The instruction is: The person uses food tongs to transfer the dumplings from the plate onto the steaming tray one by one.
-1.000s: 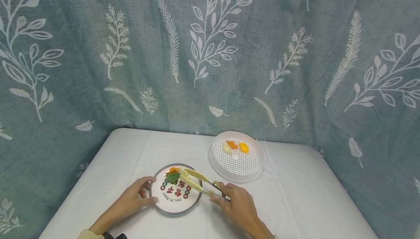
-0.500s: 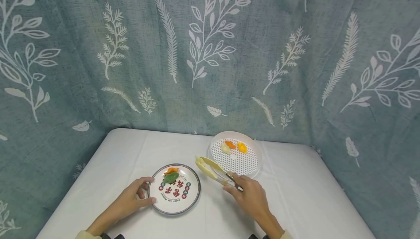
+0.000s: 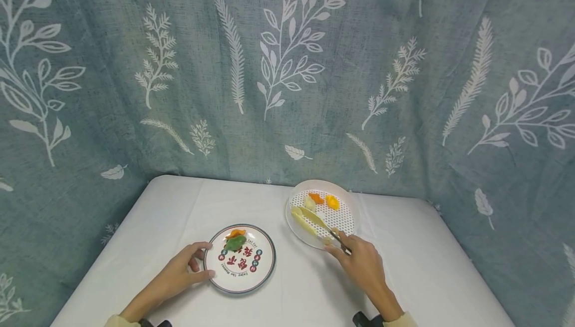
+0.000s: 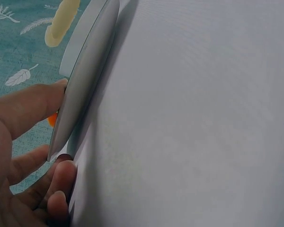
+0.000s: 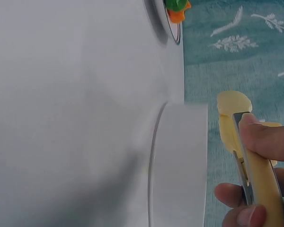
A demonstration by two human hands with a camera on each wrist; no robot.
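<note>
My right hand (image 3: 359,258) grips yellow tongs (image 3: 314,221) whose open tips hover over the near left part of a white perforated tray (image 3: 346,234). In the right wrist view the fingers (image 5: 265,142) curl round the tongs (image 5: 248,156) beside the tray's wall (image 5: 177,165). A pale piece (image 3: 309,202), an orange piece (image 3: 317,197) and a yellow piece (image 3: 332,201) lie at the tray's far side. My left hand (image 3: 183,269) holds the left rim of a printed plate (image 3: 242,269) between thumb and fingers; the plate rim (image 4: 85,80) shows in the left wrist view. A green piece (image 3: 235,242) and an orange piece (image 3: 235,233) lie on the plate.
The white table (image 3: 278,297) is bounded behind and on both sides by a teal leaf-print curtain (image 3: 287,67). Plate and tray stand close together near the table's middle.
My right hand carried the tongs from over the plate rightward and away to the tray, with nothing between the tips. The left hand stayed on the plate's rim.
</note>
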